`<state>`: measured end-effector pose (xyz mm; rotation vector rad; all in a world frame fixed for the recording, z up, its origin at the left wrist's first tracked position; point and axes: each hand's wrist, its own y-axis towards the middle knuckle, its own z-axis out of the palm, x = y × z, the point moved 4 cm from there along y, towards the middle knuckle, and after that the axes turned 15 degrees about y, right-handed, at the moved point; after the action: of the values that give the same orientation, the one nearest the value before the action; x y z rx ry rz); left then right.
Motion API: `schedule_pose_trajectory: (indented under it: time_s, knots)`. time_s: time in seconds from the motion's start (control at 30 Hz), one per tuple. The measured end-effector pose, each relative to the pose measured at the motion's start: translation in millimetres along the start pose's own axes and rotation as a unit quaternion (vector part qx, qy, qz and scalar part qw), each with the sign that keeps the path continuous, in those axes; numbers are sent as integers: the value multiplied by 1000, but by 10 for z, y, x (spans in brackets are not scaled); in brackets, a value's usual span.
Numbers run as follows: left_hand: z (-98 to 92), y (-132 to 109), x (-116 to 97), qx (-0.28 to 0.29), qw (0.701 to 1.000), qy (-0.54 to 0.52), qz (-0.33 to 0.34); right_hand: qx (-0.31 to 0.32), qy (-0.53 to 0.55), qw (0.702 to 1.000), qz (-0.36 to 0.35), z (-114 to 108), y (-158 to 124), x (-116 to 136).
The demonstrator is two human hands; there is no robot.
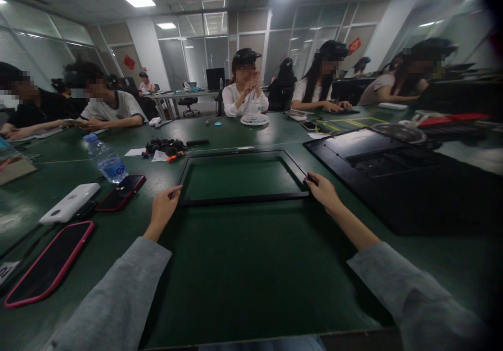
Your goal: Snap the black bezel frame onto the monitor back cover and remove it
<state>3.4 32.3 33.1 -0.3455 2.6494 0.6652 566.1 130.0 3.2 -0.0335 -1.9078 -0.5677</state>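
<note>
A thin black rectangular frame, like a screen bezel, is held over the green table in the middle of the view. Its centre is open and the tabletop shows through it. My left hand has its fingers closed on the frame's left side near the front corner. On the opposite side, my right hand pinches the right edge near the front corner. Whether the frame's far edge touches the table, I cannot tell. Right of my right hand lies a large black panel with a recessed section.
Left of my arm are a pink-edged phone, a second phone, a white device and a tilted water bottle. Beyond the frame lie a black cluttered bundle and a white fan. Several people sit around the table.
</note>
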Motion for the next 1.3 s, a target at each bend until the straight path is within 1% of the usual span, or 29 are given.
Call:
schedule_pose_trajectory:
  time_s: [0.17, 0.27, 0.33, 0.43, 0.53, 0.6, 0.67, 0.8, 0.93, 1.07, 1.2, 1.3]
  knots:
    - [7, -23, -53, 10, 998, 56, 29, 22, -38, 999, 7, 20, -23, -2]
    - [51, -18, -34, 28, 996, 79, 28, 33, -62, 997, 14, 30, -34, -13]
    - [81, -10, -16, 29, 996, 83, 29, 38, -94, 995, 16, 35, -41, -4]
    - [122, 6, -23, 5, 996, 60, 67, 34, -148, 988, 14, 38, -51, 42]
    - [152, 14, -55, -21, 994, 34, 105, 23, -175, 984, 21, 34, -64, 91]
    - [146, 7, -92, -30, 992, 29, 121, 23, -180, 983, 26, 33, -75, 111]
    - [100, -10, -145, -43, 990, 26, 133, 23, -181, 983, 22, 33, -89, 132]
    - [-61, -53, -245, -79, 989, 25, 121, 6, -189, 982, 5, 32, -130, 203]
    - [-150, -92, -330, -83, 989, 38, 117, -2, -202, 979, 1, 43, -172, 294]
    - [-133, -120, -369, -73, 988, 70, 119, -13, -204, 979, -11, 41, -196, 341]
    - [-88, -131, -352, -66, 987, 106, 105, -23, -201, 979, -20, 37, -206, 327]
    - [-72, -124, -330, -75, 985, 119, 97, -29, -194, 980, -33, 41, -205, 324]
